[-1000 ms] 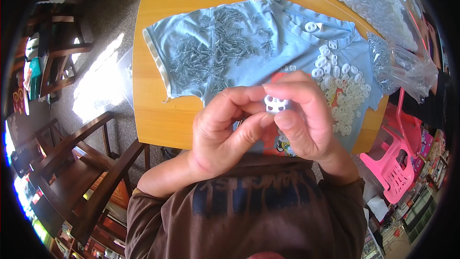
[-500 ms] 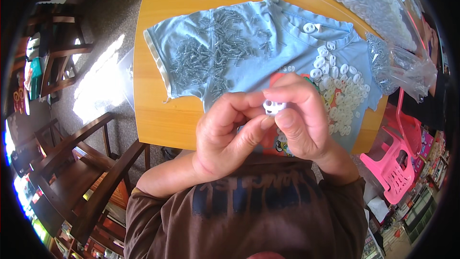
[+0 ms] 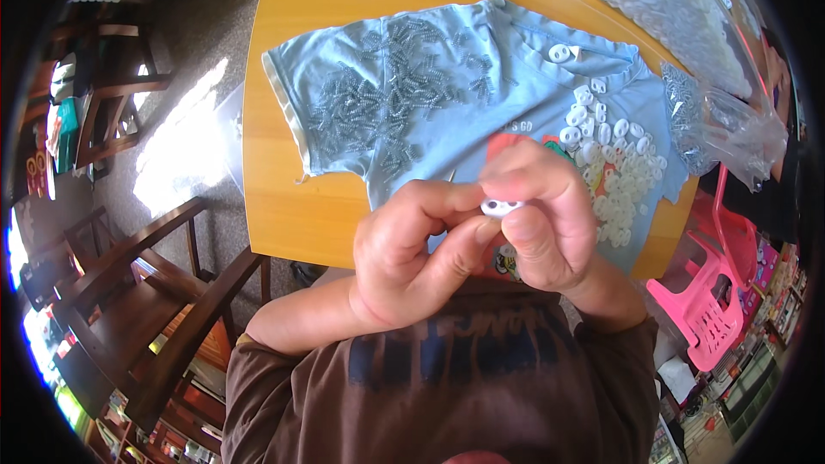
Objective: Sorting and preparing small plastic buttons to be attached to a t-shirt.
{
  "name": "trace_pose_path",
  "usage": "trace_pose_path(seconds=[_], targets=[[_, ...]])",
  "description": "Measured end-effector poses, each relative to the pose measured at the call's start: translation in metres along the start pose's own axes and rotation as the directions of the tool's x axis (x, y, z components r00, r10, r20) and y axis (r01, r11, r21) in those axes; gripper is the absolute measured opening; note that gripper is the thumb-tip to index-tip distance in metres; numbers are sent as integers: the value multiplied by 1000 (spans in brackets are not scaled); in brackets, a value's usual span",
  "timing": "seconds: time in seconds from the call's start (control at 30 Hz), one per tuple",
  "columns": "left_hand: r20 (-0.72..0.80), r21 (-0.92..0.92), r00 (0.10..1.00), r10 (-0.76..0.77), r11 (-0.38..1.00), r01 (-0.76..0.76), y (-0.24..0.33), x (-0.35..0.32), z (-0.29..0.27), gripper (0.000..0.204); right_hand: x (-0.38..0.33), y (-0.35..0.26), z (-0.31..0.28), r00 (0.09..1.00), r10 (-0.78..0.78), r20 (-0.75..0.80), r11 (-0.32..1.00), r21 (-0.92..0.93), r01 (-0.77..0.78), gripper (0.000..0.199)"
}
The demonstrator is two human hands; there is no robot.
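My left hand (image 3: 412, 249) and my right hand (image 3: 552, 219) meet over the near edge of a light blue T-shirt (image 3: 464, 137). Between their thumbs and index fingers they pinch one small white two-hole cord lock (image 3: 499, 207); its two dark holes face up. A thin pointed sliver (image 3: 452, 176) pokes out above the left fingers; the rest of it is hidden. Small metal springs (image 3: 369, 103) lie heaped on the shirt's left part. White plastic pieces (image 3: 614, 176) are spread on its right part, and one two-hole piece (image 3: 559, 53) rests by the collar.
The shirt lies on a yellow wooden table (image 3: 301, 223). Clear bags of white pieces (image 3: 666, 13) and of springs (image 3: 685, 112) sit at the right side. A pink plastic chair (image 3: 705, 318) stands at the right, dark wooden chairs (image 3: 129, 301) at the left.
The cord lock has tilted between my fingers, so its holes show more plainly and less of its body is seen. Both hands have shifted only slightly.
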State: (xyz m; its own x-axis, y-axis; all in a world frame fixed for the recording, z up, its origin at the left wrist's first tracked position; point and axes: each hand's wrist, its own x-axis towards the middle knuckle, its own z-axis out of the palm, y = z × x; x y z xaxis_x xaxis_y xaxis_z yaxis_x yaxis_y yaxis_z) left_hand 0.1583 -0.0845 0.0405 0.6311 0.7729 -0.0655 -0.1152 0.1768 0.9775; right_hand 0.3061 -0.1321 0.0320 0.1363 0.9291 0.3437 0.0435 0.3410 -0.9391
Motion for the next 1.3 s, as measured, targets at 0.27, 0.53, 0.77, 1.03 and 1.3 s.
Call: trace_pose_path(seconds=[0.27, 0.53, 0.77, 1.03, 1.3], targets=[[135, -196, 991, 20, 981, 7, 0, 6, -6, 22, 1, -3, -6, 999, -34, 43, 993, -108, 39, 22], [99, -383, 983, -153, 906, 179, 6, 5, -11, 17, 13, -12, -4, 978, -114, 176, 914, -367, 173, 28], [-7, -281, 1000, 14, 960, -15, 16, 2, -41, 14, -5, -21, 2, 995, 33, -90, 923, -380, -65, 33], [-661, 169, 679, 319, 945, -279, 10, -13, -146, 17, 6, -27, -10, 970, 62, -234, 984, -150, -99, 23], [-845, 379, 374, 381, 922, -82, -23, -27, -224, 23, 19, -38, -14, 943, 81, -324, 995, -27, -94, 23]])
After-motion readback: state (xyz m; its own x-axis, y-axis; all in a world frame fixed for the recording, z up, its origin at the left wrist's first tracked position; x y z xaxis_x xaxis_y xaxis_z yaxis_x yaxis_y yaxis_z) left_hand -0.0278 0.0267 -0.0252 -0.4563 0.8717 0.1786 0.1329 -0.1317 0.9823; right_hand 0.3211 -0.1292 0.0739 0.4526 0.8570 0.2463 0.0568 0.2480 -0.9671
